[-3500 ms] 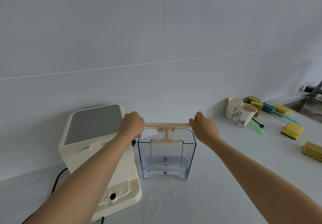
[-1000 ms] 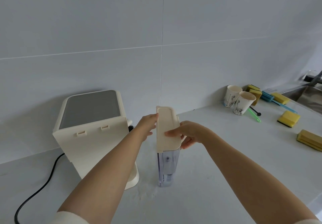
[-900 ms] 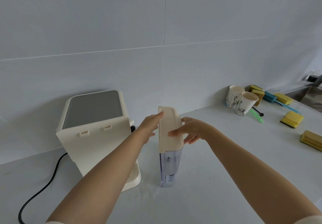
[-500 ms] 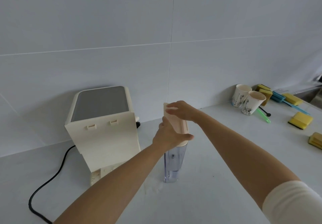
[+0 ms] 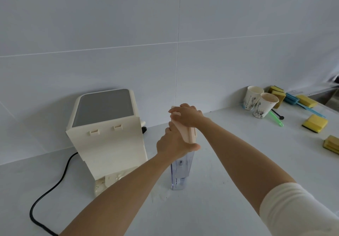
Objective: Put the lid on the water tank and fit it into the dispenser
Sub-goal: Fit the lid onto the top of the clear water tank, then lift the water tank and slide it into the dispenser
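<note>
A clear plastic water tank (image 5: 180, 171) stands upright on the white counter, seen edge-on, with its cream lid (image 5: 189, 134) on top. My left hand (image 5: 173, 143) wraps around the near end of the lid and the top of the tank. My right hand (image 5: 186, 114) lies over the far end of the lid, fingers curled on it. The cream dispenser (image 5: 108, 134) with a grey top panel stands just left of the tank, its flat back face towards me, apart from the tank.
A black power cord (image 5: 47, 191) runs from the dispenser across the counter at the left. Two paper cups (image 5: 260, 102) stand by the wall at the right, with yellow sponges (image 5: 314, 123), a blue brush and a green utensil beyond them.
The lid has gone from held above the open tank to sitting on it, the tank turned edge-on. In the last half second both hands have kept their grip; only my view shifted slightly.
</note>
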{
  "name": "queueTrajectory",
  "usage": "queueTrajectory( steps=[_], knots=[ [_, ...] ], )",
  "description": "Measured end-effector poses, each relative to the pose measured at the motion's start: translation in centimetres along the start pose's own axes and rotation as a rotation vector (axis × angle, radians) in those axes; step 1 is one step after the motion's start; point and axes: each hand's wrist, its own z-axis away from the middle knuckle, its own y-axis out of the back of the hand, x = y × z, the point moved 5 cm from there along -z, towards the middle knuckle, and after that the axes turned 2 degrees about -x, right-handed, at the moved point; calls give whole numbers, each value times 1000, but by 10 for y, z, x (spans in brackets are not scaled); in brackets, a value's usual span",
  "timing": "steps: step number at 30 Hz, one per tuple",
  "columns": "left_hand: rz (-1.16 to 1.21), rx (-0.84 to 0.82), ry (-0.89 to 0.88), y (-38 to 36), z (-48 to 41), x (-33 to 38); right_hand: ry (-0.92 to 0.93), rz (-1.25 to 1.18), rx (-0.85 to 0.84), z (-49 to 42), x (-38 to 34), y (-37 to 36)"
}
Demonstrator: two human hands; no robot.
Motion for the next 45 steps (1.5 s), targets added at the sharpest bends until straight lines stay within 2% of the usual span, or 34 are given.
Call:
queueTrajectory(
  steps=[7, 16, 23, 29, 35, 41, 45],
  knots=[
    [-188, -56, -78, 17, -4, -8, -83, 45, 70, 3, 13, 5],
    [-377, -169, -190, 46, -17, -15, -173, -66, 134, 18, 48, 13],
    [-382, -278, -261, 49, -29, -10, -209, -148, 160, 46, 74, 8],
    [-427, -263, -263, 61, -40, -17, -172, -216, 162, 52, 66, 0],
    [-180, -266, -204, 57, -41, -31, -154, -253, 171, 53, 67, 0],
    [373, -257, -92, 26, -36, -59, -106, -398, 29, 55, 76, -4],
    [509, -279, -61, -2, -28, -72, -96, -551, 8, 62, 94, -7]
  ],
)
